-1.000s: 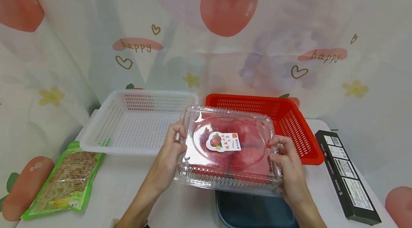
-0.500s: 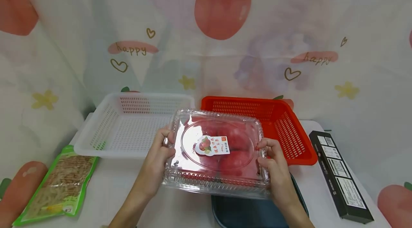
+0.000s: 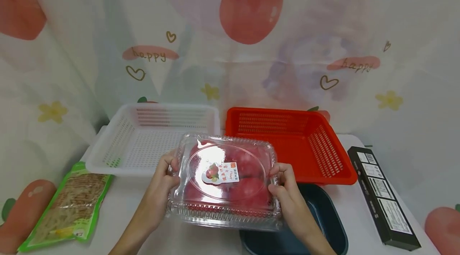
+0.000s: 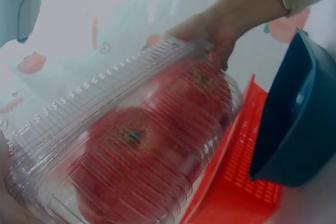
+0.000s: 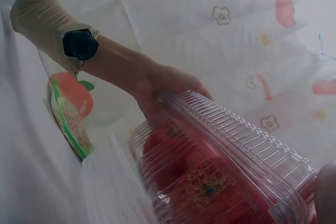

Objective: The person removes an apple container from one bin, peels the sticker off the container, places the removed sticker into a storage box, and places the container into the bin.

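The white perforated plastic basket (image 3: 151,145) stands beyond the left fingers; the red perforated plastic basket (image 3: 294,151) stands beyond the right fingers. Between the two sets of fingers is the clear plastic clamshell (image 3: 224,194), tilted so that its lid faces the wearer and apparently held clear of the table (image 3: 194,243). The dark blue plastic tub (image 3: 325,209) lies below the right fingers, partly covered by the clamshell and forearm. A green-edged food packet (image 3: 72,203) lies well to the left of the left fingers, contents not identified. A long black box (image 3: 382,197) lies well to the right of the right fingers.

The left hand (image 3: 161,183) and right hand (image 3: 287,193) pinch opposite short sides of the clamshell, thumbs towards the lid; fingers beneath cannot be fully checked. Red apples (image 4: 126,166) fill it between the fingers. A printed fruit label (image 3: 221,173) sits on the lid, midway between the thumbs.

Step in hand, as judged: two-handed carrying. The next move calls for an even grip and both hands moving together, lest the lid spring.
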`<state>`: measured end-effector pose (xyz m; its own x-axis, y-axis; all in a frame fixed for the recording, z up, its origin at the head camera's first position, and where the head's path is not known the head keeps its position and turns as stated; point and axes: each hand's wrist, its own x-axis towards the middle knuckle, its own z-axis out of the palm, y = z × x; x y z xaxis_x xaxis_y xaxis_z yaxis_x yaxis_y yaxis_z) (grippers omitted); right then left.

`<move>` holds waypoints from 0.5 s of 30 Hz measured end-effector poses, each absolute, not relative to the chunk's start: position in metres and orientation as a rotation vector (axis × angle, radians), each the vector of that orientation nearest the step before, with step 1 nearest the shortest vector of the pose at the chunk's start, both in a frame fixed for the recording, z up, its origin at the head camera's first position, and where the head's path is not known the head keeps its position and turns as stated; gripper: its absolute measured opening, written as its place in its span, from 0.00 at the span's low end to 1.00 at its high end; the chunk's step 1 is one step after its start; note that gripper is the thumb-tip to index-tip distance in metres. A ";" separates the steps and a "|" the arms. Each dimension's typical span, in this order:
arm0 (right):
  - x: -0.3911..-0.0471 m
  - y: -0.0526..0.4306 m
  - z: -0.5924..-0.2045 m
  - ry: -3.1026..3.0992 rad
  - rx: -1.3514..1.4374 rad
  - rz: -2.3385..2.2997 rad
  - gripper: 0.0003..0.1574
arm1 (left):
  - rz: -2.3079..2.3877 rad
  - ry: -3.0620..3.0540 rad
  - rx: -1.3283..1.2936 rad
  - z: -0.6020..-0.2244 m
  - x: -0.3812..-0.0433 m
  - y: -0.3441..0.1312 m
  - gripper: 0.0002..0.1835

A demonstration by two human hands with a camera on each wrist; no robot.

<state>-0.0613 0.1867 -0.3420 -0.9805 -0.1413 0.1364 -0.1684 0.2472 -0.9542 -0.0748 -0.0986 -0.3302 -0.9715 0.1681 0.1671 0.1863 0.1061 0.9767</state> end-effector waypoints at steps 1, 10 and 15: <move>-0.060 0.183 -0.343 -2.468 0.315 1.898 0.14 | -2.044 -2.328 -0.375 -0.331 -0.072 -0.103 0.06; -0.055 0.165 -0.344 -2.489 0.495 2.122 0.13 | -1.925 -2.338 -0.386 -0.335 -0.053 -0.139 0.07; -0.055 0.160 -0.344 -2.500 0.520 2.241 0.14 | -1.937 -2.350 -0.364 -0.341 -0.052 -0.151 0.08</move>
